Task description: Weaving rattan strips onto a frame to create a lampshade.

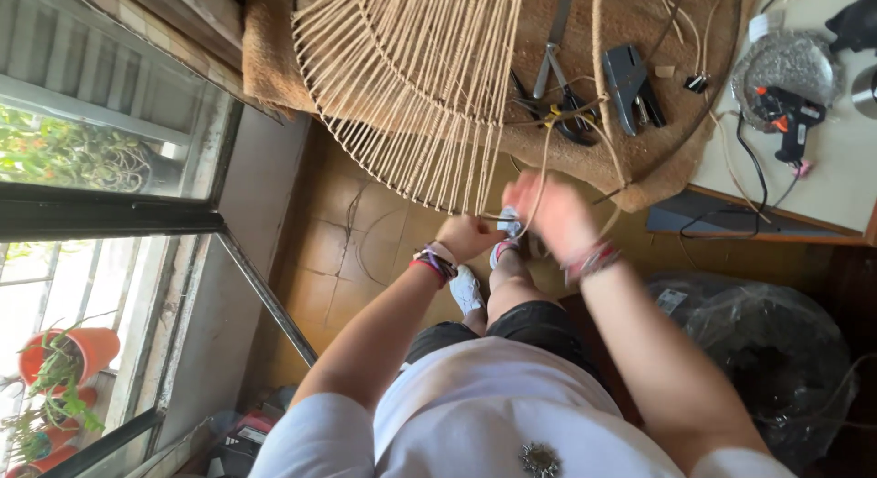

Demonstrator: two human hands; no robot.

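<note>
Standing over a tiled floor (pixel 338 250), the person is looking down at both hands, which are working at the near edge of a round frame wound with twine strands (pixel 411 85). At far left, a window (pixel 100 168) is showing greenery and an orange plant pot (pixel 78 350) outside. The frame is lying partly on the counter (pixel 822 168) and overhanging the floor. The left hand (pixel 468 236) is sitting just below the frame's rim, its grip closed narrowly on something small at the strands; what it pinches is too small to tell. The right hand (pixel 557 213) is blurred, raised just beside the left, with a length of twine (pixel 546 149) running up from it toward the counter; whether its grip is closed on the twine cannot be told. Beyond the hands, scissors (pixel 553 76) and a dark stapler (pixel 632 85) are lying on a brown mat (pixel 639 21). Further right, a black glue gun (pixel 787 113) is resting on the pale counter.
</note>
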